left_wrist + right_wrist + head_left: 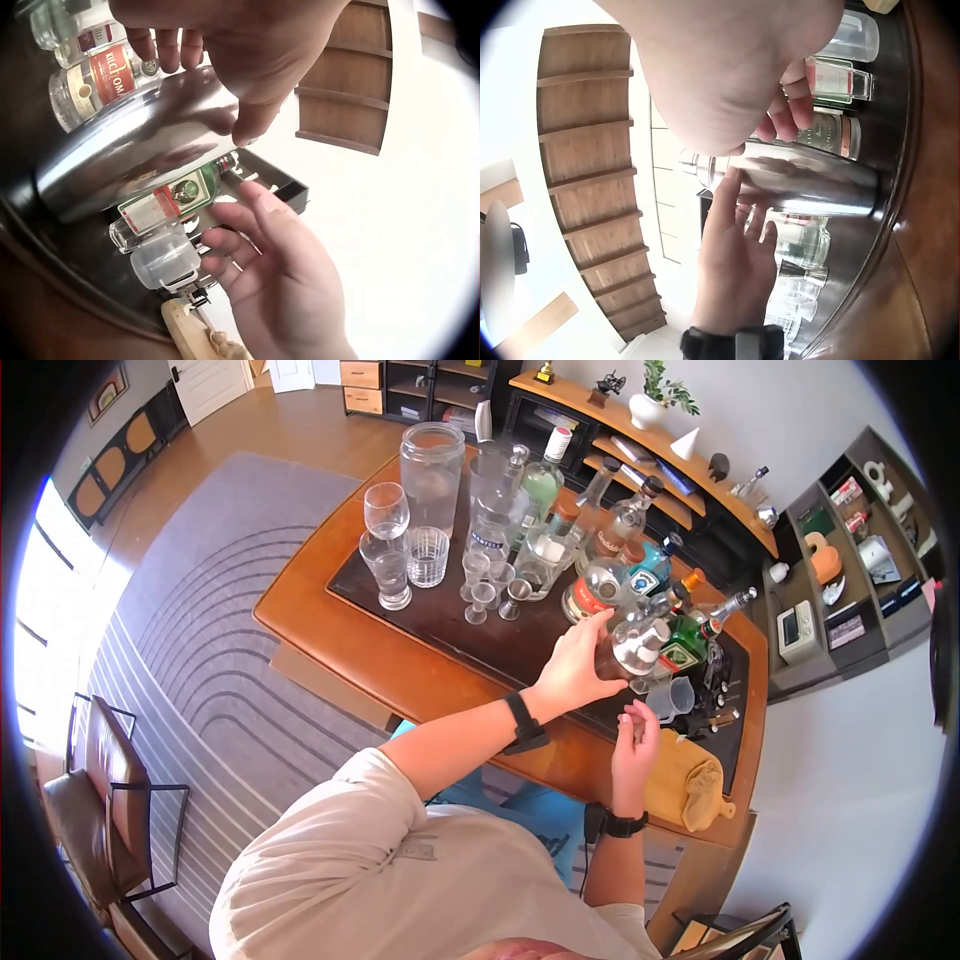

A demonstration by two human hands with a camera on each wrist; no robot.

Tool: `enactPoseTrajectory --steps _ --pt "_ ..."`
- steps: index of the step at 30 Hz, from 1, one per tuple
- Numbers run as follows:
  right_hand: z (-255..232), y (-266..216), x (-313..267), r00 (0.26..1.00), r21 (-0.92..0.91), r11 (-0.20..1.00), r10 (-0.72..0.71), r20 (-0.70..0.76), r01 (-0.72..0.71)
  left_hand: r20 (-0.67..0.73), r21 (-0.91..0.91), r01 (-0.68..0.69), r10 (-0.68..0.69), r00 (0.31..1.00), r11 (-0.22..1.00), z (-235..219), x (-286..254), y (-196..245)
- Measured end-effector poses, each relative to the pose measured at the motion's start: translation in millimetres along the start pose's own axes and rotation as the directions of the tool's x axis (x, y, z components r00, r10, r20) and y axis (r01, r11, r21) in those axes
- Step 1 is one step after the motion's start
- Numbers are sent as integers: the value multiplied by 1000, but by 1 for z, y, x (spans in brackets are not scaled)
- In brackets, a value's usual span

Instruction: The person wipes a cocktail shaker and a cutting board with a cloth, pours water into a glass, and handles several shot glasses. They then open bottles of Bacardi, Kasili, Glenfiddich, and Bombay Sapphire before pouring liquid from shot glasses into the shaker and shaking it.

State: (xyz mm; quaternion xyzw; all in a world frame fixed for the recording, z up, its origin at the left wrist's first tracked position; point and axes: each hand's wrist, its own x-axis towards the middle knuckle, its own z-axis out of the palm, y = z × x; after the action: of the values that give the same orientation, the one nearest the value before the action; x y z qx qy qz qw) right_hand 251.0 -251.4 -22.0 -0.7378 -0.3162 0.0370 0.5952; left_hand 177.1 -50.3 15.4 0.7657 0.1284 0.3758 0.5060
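Observation:
A shiny metal cocktail shaker stands upright on the dark table mat, among the bottles; its tall silver body fills the middle of the left wrist view. My left hand reaches to the shaker's left side, thumb and fingers spread wide about it. In the right wrist view the left thumb overlaps the shaker's upper part, and the fingers are extended along its side. My right hand hovers near the table's front edge with loosely bent fingers and nothing in it, close to a clear plastic measuring cup.
Behind the shaker crowd several liquor bottles, including a green one and a red-labelled one. Glasses, a large glass jar and a metal jigger stand left. A wooden board lies at the right front corner.

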Motion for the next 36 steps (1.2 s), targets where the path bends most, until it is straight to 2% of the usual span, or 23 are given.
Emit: enactPoseTrajectory --steps 2,6,8,12,15,19,21,27,29,31,32,33,35,36 --pt "-5 3 5 999 -36 999 0 44 2 29 10 34 -35 999 999 -12 -7 2" --pt "6 0 7 997 -19 1000 17 79 -16 16 17 5 -5 1000 1000 -20 -13 -3" --pt "20 -16 12 999 67 998 18 31 -20 63 -65 -41 45 997 997 -13 -9 -4" --pt "33 -10 19 997 70 998 0 75 -5 66 -41 -8 10 998 999 -9 -8 -1" --pt "37 4 20 997 44 999 -30 69 27 13 -15 3 -3 1000 1000 -3 -9 -3" --pt "40 -3 18 1000 73 997 -28 4 28 17 -65 21 -20 1000 998 -2 -9 -3" --pt "39 7 17 998 57 996 -62 15 61 32 -31 34 -33 999 999 -3 -9 -2" --pt "38 5 20 996 48 995 -94 9 93 12 -3 -6 6 1000 1000 1 -9 -7" --pt "28 -5 25 995 20 995 -92 -48 93 28 38 0 -1 1000 999 -1 -9 -7" --pt "9 -15 48 942 -105 953 -299 -154 285 22 62 -11 10 1000 998 -1 -5 -4" --pt "2 -43 62 937 -149 942 -321 -140 300 38 67 -15 12 999 998 -1 -1 -1" --pt "-3 -77 79 933 -193 930 -339 -122 313 32 65 -43 41 999 997 2 4 1" --pt "-3 -116 112 897 -331 839 -438 63 432 35 9 -74 74 997 997 9 15 3" --pt "-1 -124 124 898 -362 822 -408 162 439 43 16 -82 81 996 997 14 20 2"
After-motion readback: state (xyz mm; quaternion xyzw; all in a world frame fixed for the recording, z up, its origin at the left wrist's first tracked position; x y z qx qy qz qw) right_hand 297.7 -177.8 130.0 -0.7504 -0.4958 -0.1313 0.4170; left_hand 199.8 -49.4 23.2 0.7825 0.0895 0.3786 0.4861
